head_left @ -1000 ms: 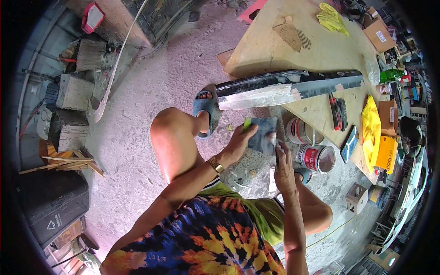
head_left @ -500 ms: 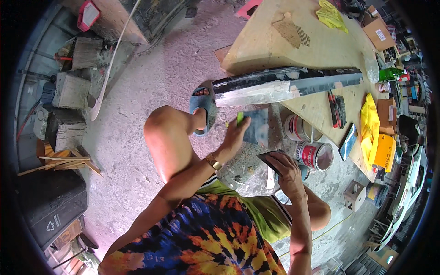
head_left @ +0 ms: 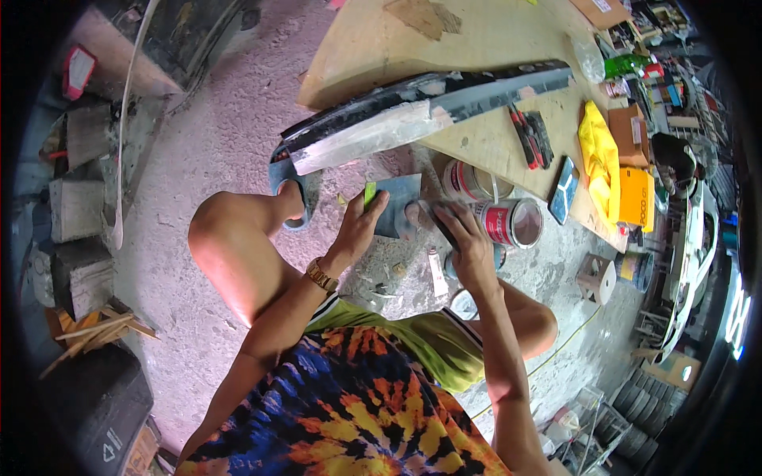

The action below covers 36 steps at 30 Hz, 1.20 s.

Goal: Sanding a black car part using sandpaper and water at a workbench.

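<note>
My left hand [head_left: 359,230] grips a flat grey mixing board [head_left: 401,198] by its left edge, with the thumb near a bright green piece [head_left: 370,193] on that edge. My right hand [head_left: 468,242] is closed on a dark putty spreader [head_left: 445,225], its fingers laid along the blade. The spreader is beside the right edge of the board, where a greyish-pink patch shows; whether the two touch I cannot tell. Beyond both hands, a long black panel [head_left: 476,89] with a whitish coated section [head_left: 365,135] lies across the wooden table and juts past its left edge.
Two open cans [head_left: 502,222] stand right of the hands, by the table [head_left: 357,55]. On the table lie red-handled tools [head_left: 525,139], a phone-like blue object [head_left: 563,190], a yellow cloth [head_left: 599,163] and a yellow box [head_left: 636,198]. Wood scraps [head_left: 91,333] are at far left.
The view has shifted, so the scene sits farther left and higher. My right hand has brought the spreader closer to the board's right edge. The left hand keeps its hold.
</note>
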Each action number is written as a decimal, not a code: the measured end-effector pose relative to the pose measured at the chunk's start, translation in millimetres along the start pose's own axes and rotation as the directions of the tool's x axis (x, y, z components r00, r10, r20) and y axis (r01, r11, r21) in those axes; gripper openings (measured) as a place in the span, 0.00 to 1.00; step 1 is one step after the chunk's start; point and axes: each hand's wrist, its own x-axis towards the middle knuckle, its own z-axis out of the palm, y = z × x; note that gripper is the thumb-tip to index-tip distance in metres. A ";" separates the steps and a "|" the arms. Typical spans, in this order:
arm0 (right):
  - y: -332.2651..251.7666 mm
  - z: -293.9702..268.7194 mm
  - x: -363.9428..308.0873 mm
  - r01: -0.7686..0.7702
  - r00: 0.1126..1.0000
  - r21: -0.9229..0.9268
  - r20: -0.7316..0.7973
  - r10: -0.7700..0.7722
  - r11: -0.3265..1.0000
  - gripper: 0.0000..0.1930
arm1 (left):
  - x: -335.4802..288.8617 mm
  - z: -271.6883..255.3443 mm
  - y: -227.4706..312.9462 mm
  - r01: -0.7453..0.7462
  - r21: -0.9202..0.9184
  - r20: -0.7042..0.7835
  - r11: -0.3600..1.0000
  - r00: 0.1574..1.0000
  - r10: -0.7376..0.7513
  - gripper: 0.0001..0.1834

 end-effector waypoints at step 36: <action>-30.0 14.2 -23.1 0.129 0.963 0.073 0.228 -0.142 0.989 0.30 | 22.3 -21.9 -41.8 -0.067 -0.201 -0.150 0.977 0.988 0.037 0.19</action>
